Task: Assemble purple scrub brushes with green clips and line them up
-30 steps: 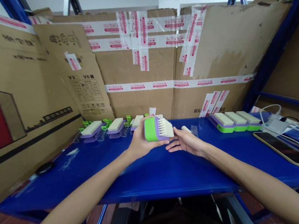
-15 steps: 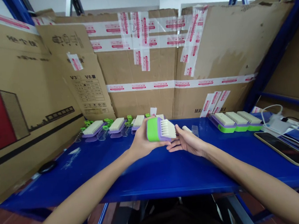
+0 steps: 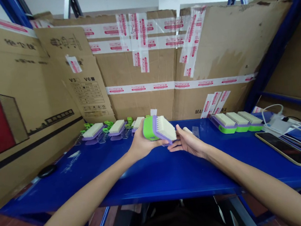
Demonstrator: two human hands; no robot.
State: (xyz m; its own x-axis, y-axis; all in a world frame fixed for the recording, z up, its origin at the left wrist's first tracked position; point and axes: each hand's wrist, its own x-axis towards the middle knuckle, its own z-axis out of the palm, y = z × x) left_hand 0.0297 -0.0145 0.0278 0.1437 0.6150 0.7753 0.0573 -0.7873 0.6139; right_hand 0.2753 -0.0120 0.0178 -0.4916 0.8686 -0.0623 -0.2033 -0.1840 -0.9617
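One brush (image 3: 159,129), clasped in my left grip (image 3: 140,142), right grip (image 3: 188,142) half-open, seemingly empty; probably light, stiff: hold green body (image 3: 149,129).

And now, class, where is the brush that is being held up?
In the head view, the green-and-purple brush is near the centre, held above the blue table by the left hand, with the right hand close beside its bristles.

green-and-purple brush (image 3: 150,128) in left fingers (image 3: 159,143), right fingers (image 3: 179,131) just beside its bristles (image 3: 166,128), blue table (image 3: 156,178) below
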